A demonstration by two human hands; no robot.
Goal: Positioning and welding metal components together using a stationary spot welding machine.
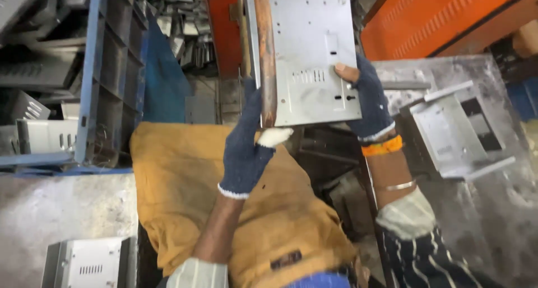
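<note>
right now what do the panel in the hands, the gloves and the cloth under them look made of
Panel: looks like thin sheet metal, dull grey and bare, with punched slots and holes; its folded left edge is rust-brown.
Gloves: knitted yarn, dark blue with white cuffs, on the left hand and right hand; the right thumb pokes out bare.
Cloth: coarse woven fabric, mustard-brown, possibly canvas or jute.

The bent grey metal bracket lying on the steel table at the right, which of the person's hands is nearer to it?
Right. The right hand, gripping the grey perforated sheet-metal panel, sits just left of the bent bracket; the left hand holds the panel's opposite edge, farther away.
</note>
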